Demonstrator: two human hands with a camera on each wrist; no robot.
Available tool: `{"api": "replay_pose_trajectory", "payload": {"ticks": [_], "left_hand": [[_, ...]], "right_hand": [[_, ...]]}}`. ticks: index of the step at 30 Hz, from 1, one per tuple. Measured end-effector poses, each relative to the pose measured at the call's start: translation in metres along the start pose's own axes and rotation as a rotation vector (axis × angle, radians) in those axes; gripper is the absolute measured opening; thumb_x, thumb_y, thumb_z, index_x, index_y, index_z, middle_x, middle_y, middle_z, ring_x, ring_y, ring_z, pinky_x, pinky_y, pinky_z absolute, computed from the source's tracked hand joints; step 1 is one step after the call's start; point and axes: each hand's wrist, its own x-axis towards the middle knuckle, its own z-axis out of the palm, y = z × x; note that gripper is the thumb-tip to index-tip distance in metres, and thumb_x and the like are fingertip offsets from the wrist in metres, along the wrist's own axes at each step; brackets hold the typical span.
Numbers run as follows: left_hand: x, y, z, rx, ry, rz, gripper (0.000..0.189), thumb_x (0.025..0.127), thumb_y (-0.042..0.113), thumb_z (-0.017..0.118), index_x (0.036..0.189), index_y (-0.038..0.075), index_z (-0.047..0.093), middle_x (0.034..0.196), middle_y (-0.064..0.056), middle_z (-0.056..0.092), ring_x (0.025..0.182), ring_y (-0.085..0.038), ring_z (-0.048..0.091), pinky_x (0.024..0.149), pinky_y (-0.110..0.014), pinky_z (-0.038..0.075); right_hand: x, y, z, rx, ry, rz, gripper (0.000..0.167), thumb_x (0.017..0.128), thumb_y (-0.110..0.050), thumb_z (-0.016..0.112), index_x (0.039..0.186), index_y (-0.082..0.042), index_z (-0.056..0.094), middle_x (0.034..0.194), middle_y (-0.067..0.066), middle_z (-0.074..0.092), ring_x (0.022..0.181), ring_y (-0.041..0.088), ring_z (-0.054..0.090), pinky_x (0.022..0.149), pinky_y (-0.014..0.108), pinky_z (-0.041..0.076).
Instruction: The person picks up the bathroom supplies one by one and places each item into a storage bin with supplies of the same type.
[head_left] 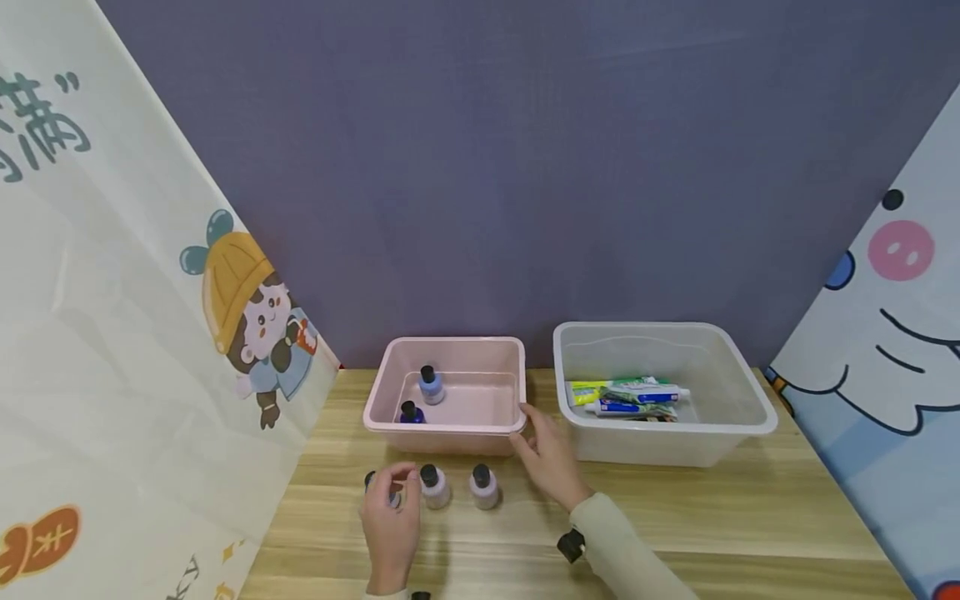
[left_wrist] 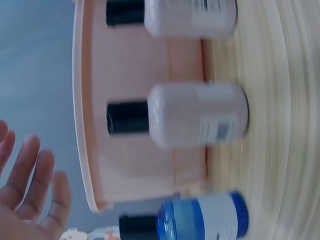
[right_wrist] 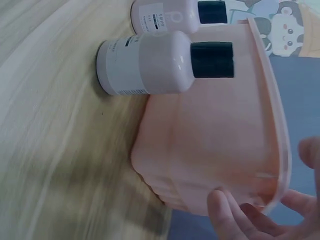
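Observation:
My left hand (head_left: 393, 521) is over the table beside a blue black-capped bottle (left_wrist: 205, 217), which it partly hides in the head view. Its fingers are loosely bent and hold nothing. Two pale pink bottles with black caps stand to its right: one close by (head_left: 435, 490), the other (head_left: 483, 490) farther off. My right hand (head_left: 551, 458) grips the front right corner of a pink plastic bin (head_left: 450, 440), thumb (right_wrist: 218, 202) against the outer wall and fingers at the rim. Inside this bin are a light blue bottle (head_left: 431, 387) and a dark blue bottle (head_left: 412, 414).
Right of the pink bin stands a larger white bin (head_left: 667, 442), holding several toothpaste tubes (head_left: 637, 396). A grey-blue wall (head_left: 480, 167) rises behind both bins. Printed sheets (head_left: 112, 333) flank the wooden table (head_left: 525, 550).

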Motion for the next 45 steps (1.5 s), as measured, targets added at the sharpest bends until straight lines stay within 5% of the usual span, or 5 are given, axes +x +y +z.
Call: {"api": "replay_pose_trajectory", "payload": {"ticks": [6,12,23,34,45], "left_hand": [[0.009,-0.016,-0.013,0.078,0.113,-0.023,0.017,0.077,-0.005,0.075,0.092,0.004,0.073,0.094,-0.009,0.067,0.094,-0.015,0.053,0.083,-0.028,0.039],[0.013,-0.035,-0.021,0.126,0.093,-0.134,0.024,0.079,-0.001,0.077,0.102,0.003,0.071,0.111,-0.018,0.057,0.107,-0.021,0.044,0.088,-0.039,0.034],[0.006,-0.057,-0.034,0.142,0.017,-0.341,0.049,0.083,0.002,0.077,0.130,0.002,0.060,0.124,-0.020,0.051,0.118,-0.034,0.047,0.097,-0.045,0.036],[-0.003,-0.074,-0.033,0.151,-0.075,-0.395,0.066,0.082,0.005,0.080,0.141,0.000,0.050,0.128,-0.026,0.056,0.115,-0.038,0.053,0.096,-0.052,0.046],[-0.006,-0.084,-0.031,0.169,-0.183,-0.465,0.059,0.086,0.009,0.079,0.137,-0.002,0.053,0.132,-0.027,0.059,0.116,-0.045,0.059,0.097,-0.059,0.052]], "right_hand": [[0.012,0.007,0.013,0.042,0.034,-0.010,0.059,0.101,-0.034,0.062,0.154,-0.015,0.043,0.146,0.015,0.056,0.127,0.034,0.058,0.108,0.055,0.046],[0.025,0.013,0.019,0.117,0.025,0.024,0.064,0.102,-0.035,0.061,0.158,-0.018,0.036,0.159,0.016,0.044,0.145,0.038,0.044,0.119,0.058,0.035],[0.028,0.024,0.027,0.270,-0.036,0.100,0.067,0.101,-0.049,0.058,0.159,-0.045,0.024,0.163,0.016,0.038,0.144,0.039,0.044,0.117,0.060,0.037],[0.026,0.029,0.036,0.324,-0.045,0.107,0.068,0.104,-0.042,0.056,0.158,-0.053,0.016,0.163,0.020,0.036,0.146,0.042,0.041,0.119,0.063,0.032],[0.030,0.032,0.038,0.361,-0.069,0.116,0.068,0.106,-0.037,0.054,0.157,-0.055,0.013,0.168,0.016,0.028,0.150,0.041,0.034,0.122,0.062,0.027]]}}
